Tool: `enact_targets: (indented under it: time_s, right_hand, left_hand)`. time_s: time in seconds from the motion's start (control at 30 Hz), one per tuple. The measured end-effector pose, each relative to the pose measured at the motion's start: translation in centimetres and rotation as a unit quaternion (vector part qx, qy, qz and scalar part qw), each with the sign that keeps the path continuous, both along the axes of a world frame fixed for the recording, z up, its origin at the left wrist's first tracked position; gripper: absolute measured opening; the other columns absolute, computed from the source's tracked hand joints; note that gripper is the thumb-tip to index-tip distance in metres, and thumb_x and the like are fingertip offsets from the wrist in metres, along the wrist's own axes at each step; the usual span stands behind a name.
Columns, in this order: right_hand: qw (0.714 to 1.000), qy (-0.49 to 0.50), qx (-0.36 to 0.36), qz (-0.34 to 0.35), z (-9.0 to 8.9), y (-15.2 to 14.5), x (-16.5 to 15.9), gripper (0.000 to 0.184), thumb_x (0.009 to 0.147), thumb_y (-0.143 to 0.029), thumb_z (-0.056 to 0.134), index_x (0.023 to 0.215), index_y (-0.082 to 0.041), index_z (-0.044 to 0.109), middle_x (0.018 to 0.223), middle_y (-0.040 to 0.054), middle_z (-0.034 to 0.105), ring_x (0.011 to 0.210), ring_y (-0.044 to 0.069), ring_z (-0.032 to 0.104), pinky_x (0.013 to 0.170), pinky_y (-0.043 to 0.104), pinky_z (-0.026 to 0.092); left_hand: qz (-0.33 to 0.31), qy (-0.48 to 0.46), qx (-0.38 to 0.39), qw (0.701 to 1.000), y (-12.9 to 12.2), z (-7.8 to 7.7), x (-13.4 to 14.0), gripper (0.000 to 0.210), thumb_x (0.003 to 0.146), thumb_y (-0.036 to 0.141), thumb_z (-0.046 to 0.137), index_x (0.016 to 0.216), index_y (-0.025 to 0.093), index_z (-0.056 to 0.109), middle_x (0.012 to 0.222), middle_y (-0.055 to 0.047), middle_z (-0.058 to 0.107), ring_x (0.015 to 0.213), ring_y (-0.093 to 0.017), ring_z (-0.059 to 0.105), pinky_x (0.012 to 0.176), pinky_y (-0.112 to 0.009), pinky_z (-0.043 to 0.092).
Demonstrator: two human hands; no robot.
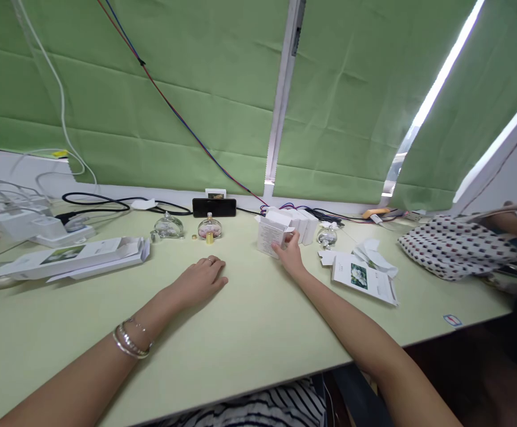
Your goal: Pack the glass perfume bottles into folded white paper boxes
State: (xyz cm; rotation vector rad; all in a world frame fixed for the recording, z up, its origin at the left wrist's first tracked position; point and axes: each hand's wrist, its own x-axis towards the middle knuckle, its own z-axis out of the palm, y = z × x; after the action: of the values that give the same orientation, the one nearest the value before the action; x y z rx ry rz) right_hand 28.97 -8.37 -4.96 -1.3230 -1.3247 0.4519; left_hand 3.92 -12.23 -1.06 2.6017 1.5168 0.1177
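My right hand (291, 255) holds a small white carton (267, 235) upright by its right edge, thumb on the printed face. Several more white cartons (308, 226) stand close behind it. My left hand (199, 281) lies flat on the pale table with its fingers stretched out, holding nothing. Beyond that hand, a round glass perfume bottle (216, 227) with pinkish contents has a gold cap (209, 238) in front of it. Another round bottle (169, 226), greenish, stands to its left. A third glass bottle (327, 237) is right of the cartons.
Opened flower-print packaging (365, 277) lies right of my right arm, and long white boxes (75, 256) lie at the left. A dark phone (214, 207) leans at the back. Cables, a power strip (64, 236), and a spotted cloth bag (454, 246) flank the table; another person's arm shows far right.
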Motion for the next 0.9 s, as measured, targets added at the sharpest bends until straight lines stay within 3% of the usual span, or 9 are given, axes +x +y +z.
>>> enact_targets:
  time_s: [0.1,0.17,0.3,0.37,0.43,0.53,0.67,0.73,0.9]
  right_hand:
    - [1.0,-0.008,0.011,-0.018,-0.1,0.1,-0.1,0.068,0.067,-0.037,0.062,0.121,-0.017,0.025,0.114,0.0152,0.052,0.107,0.026,0.051,0.093,0.044,0.039]
    - [0.996,-0.017,0.058,-0.072,0.1,0.0,0.1,0.071,0.068,-0.042,0.061,0.122,-0.016,0.025,0.119,0.0177,0.047,0.112,0.028,0.047,0.096,0.048,0.036]
    - [0.936,-0.12,0.295,-0.152,2.0,-1.4,0.2,0.063,0.072,-0.047,0.056,0.12,-0.019,0.028,0.124,0.0185,0.037,0.122,0.032,0.036,0.101,0.055,0.027]
    - [0.896,-0.199,0.387,-0.086,3.4,-2.2,-0.8,0.055,0.074,-0.041,0.056,0.118,-0.022,0.031,0.122,0.0162,0.04,0.121,0.031,0.038,0.1,0.054,0.031]
    - [0.876,-0.259,0.405,0.033,4.6,-2.4,-3.1,0.044,0.078,-0.032,0.053,0.118,-0.023,0.035,0.117,0.0139,0.045,0.116,0.027,0.045,0.098,0.05,0.037]
    - [0.882,-0.283,0.323,0.194,5.3,-0.4,-8.0,0.041,0.082,-0.019,0.044,0.122,-0.018,0.038,0.117,0.014,0.05,0.115,0.022,0.048,0.099,0.04,0.041]
    - [0.962,-0.181,0.073,0.193,4.4,5.8,-13.4,0.052,0.077,-0.009,0.046,0.128,-0.011,0.038,0.133,0.0172,0.043,0.127,0.024,0.039,0.108,0.042,0.03]
    - [0.975,-0.105,-0.031,0.192,3.7,8.6,-14.8,0.049,0.078,-0.012,0.05,0.126,-0.015,0.042,0.131,0.014,0.047,0.125,0.025,0.042,0.107,0.044,0.031]
    - [0.974,-0.064,-0.062,0.206,2.1,11.3,-15.4,0.033,0.081,-0.013,0.052,0.113,-0.019,0.053,0.115,0.0099,0.059,0.108,0.022,0.055,0.099,0.043,0.039]
  left_hand:
    - [-0.005,0.006,0.003,1.0,0.0,0.0,-0.1,0.05,0.086,0.04,0.031,0.124,0.011,0.049,0.126,-0.015,0.048,0.114,-0.029,0.047,0.097,-0.042,0.036]
    - [-0.008,0.007,0.005,1.0,0.0,0.0,-0.1,0.05,0.086,0.039,0.031,0.124,0.011,0.049,0.126,-0.015,0.048,0.113,-0.029,0.047,0.096,-0.042,0.036]
    - [-0.008,0.005,0.01,1.0,0.0,-0.1,-0.1,0.047,0.086,0.038,0.033,0.121,0.013,0.051,0.124,-0.014,0.049,0.111,-0.029,0.049,0.095,-0.041,0.037]
    - [-0.01,-0.003,0.018,1.0,0.1,-0.3,-0.1,0.044,0.086,0.038,0.035,0.118,0.014,0.053,0.122,-0.014,0.051,0.11,-0.029,0.05,0.094,-0.041,0.038]
    - [-0.014,-0.012,0.027,0.999,0.1,-0.4,-0.1,0.041,0.085,0.037,0.037,0.114,0.015,0.055,0.118,-0.014,0.052,0.107,-0.029,0.051,0.092,-0.041,0.038]
    - [-0.019,-0.014,0.035,0.999,0.2,-0.6,-0.2,0.038,0.085,0.037,0.036,0.109,0.016,0.058,0.112,-0.014,0.055,0.104,-0.029,0.052,0.089,-0.041,0.04]
    - [-0.027,-0.018,0.039,0.999,0.0,-0.6,-0.4,0.038,0.086,0.035,0.035,0.109,0.015,0.057,0.111,-0.014,0.055,0.103,-0.029,0.052,0.089,-0.043,0.04]
    - [-0.028,-0.021,0.034,0.999,-0.2,-0.6,-0.4,0.037,0.085,0.034,0.036,0.11,0.015,0.056,0.111,-0.015,0.055,0.104,-0.029,0.052,0.09,-0.043,0.04]
    - [0.034,-0.076,0.023,0.996,0.0,-1.0,-0.1,0.049,0.083,0.033,0.04,0.125,0.008,0.044,0.123,-0.021,0.05,0.117,-0.033,0.046,0.095,-0.045,0.038]
